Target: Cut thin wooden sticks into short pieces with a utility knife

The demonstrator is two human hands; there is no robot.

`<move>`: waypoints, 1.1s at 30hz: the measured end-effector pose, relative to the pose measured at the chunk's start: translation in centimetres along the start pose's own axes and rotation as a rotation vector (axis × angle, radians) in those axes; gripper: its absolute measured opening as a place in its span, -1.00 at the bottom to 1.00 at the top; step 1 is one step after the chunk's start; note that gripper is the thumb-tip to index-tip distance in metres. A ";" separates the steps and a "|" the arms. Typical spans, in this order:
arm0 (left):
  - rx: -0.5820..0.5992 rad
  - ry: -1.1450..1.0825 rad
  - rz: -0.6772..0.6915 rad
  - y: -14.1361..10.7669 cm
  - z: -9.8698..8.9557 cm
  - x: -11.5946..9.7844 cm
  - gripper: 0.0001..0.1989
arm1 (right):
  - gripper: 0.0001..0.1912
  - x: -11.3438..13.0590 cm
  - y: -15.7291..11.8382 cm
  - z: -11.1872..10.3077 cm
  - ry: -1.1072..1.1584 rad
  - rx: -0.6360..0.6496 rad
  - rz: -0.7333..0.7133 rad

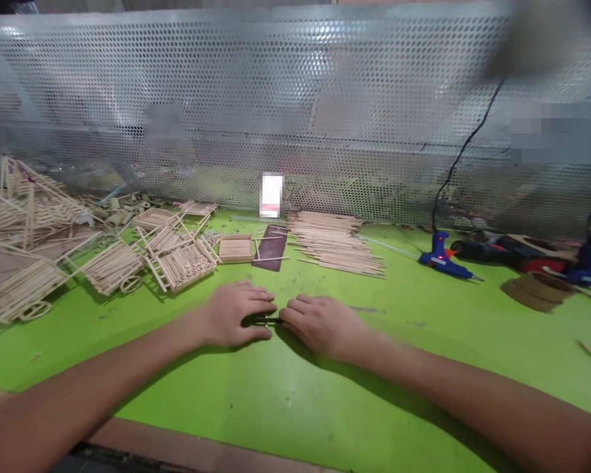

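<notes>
My left hand [237, 314] rests low over the green tabletop, its thumb and fingers curved round a short thin wooden stick [266, 326]. Facing it, my right hand [325, 324] is closed on a thin dark tool [274, 320], whose kind I cannot make out. The tool reaches leftward across the stick into the gap between my left thumb and fingers. My right fingers hide its other end. Just beyond the hands lie a pile of thin wooden sticks [337, 240] and a small wooden cart-like frame [236, 248].
More small stick-built carts [184, 264] crowd the left side of the green table [285, 401]. A blue glue gun [443, 256] with a black cord lies right, near a brown tape roll [536, 291]. A dark flat sheet [272, 249] lies behind. Perforated metal [295, 105] walls the back.
</notes>
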State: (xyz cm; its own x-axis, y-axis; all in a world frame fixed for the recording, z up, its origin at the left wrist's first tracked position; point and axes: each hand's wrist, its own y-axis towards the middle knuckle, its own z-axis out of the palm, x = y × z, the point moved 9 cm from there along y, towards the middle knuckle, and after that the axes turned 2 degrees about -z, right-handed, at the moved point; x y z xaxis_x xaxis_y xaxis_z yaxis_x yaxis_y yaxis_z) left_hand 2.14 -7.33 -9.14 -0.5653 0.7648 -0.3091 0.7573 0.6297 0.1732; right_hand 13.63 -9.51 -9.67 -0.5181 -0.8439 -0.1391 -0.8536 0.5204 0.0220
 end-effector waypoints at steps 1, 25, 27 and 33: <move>-0.010 -0.008 -0.001 0.1 0.1 0.0 -0.50 | -0.87 0.0 0.0 0.0 -0.004 0.005 0.001; -0.191 -0.015 0.079 -0.9 -1.0 -0.8 -0.67 | -0.88 -0.4 -0.9 -0.7 0.069 -0.037 -0.013; -0.194 -0.011 0.080 -0.7 -1.0 -1.0 -0.66 | -0.88 -0.5 -1.1 -0.9 0.084 -0.060 -0.015; -0.183 0.008 0.101 -0.4 -1.0 -1.5 -0.72 | -0.84 -0.4 -1.3 -1.5 0.131 -0.134 -0.024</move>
State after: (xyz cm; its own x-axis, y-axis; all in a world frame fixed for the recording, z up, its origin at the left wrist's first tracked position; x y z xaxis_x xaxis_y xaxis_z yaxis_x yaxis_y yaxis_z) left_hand 2.34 -8.61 -7.86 -0.4929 0.8258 -0.2739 0.7384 0.5636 0.3703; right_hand 14.90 -10.04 -8.19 -0.4930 -0.8700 -0.0108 -0.8605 0.4858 0.1533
